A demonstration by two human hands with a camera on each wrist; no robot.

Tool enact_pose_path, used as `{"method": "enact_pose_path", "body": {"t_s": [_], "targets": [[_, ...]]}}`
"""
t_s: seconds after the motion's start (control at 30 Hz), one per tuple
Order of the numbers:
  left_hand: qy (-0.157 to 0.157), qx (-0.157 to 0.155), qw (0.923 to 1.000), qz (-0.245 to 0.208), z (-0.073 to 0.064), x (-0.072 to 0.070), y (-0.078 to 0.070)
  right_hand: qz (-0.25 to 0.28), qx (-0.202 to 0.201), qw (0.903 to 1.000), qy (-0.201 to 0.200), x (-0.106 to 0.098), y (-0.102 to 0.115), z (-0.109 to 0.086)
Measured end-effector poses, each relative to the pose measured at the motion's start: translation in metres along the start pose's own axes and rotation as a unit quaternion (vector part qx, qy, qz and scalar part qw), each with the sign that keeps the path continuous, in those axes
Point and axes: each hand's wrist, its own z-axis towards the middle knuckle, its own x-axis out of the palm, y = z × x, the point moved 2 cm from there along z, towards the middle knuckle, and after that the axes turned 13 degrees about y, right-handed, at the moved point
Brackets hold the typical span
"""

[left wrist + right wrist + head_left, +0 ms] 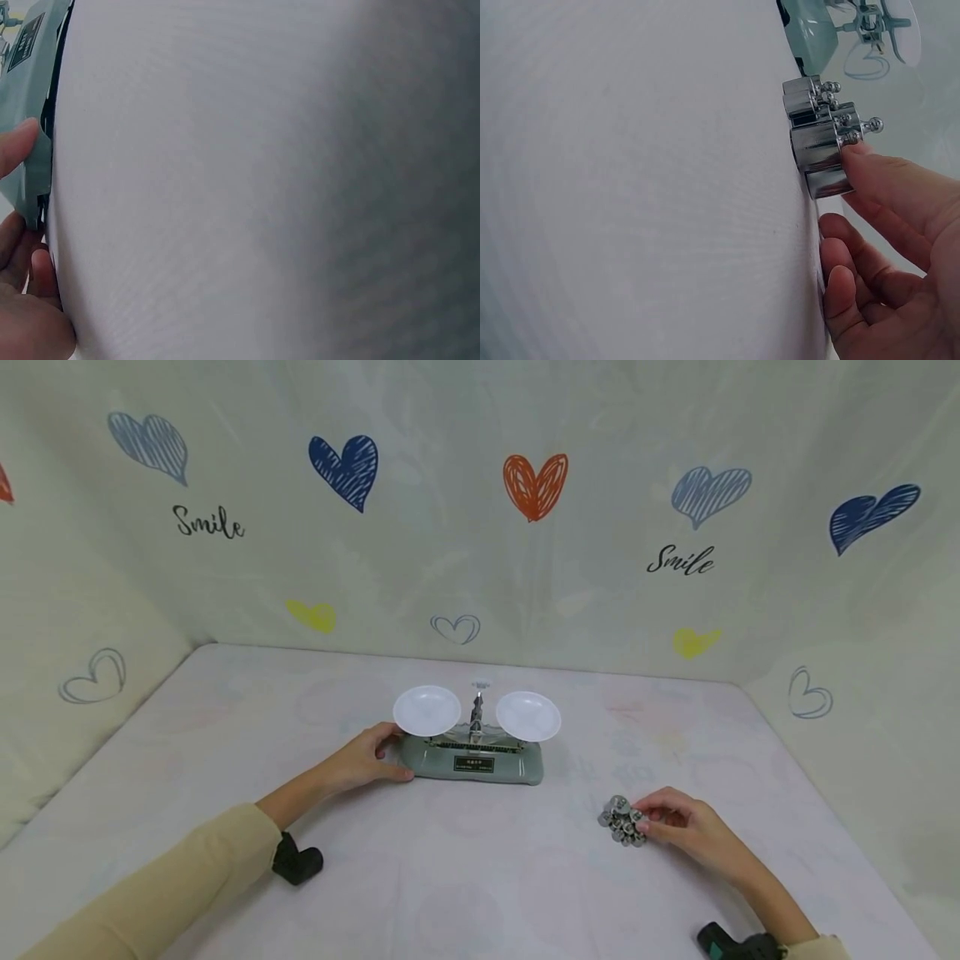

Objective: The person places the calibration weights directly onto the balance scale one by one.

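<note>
A green-based balance scale (435, 766) stands on the table with two white pans, the left pan (427, 712) and the right pan (528, 717). My left hand (367, 757) grips the left end of its base, thumb in front and fingers behind. In the left wrist view, the thumb presses the base (30, 86) near its corner. To the right of the scale, several shiny metal weights (619, 821) with knobs stand close together. My right hand (686, 827) pinches a weight (830, 180) at the near side of this cluster, its other fingers curled near the table.
The pale table (480, 868) ends at a white cloth backdrop (435, 543) printed with hearts and "Smile". Black wrist devices sit below each hand, one at the left wrist (297, 860) and one at the right (738, 943).
</note>
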Motion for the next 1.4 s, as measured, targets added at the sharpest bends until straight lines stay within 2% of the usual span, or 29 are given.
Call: {"method": "enact_pose_path", "body": {"t_s": [0.2,0.33,0.57,0.93,1.4], "targets": [[0.002,0.002,1.0,-0.006,-0.002,0.001,-0.001,-0.011,0.013,0.9998,-0.014,0.0,0.003,-0.001],[0.003,0.019,0.9997,0.012,-0.003,0.001,-0.002,-0.019,0.018,0.9994,-0.022,-0.001,0.005,0.0],[-0.002,-0.002,1.0,-0.004,0.0,0.001,0.001,-0.034,0.016,0.9986,-0.036,-0.001,0.004,0.001],[-0.004,-0.01,0.9999,-0.01,0.001,0.0,0.005,-0.047,0.028,0.9974,-0.048,-0.004,0.007,0.002],[-0.003,-0.013,0.9998,-0.017,0.001,0.0,0.004,-0.065,-0.025,0.9948,-0.074,-0.014,0.023,0.013]]}}
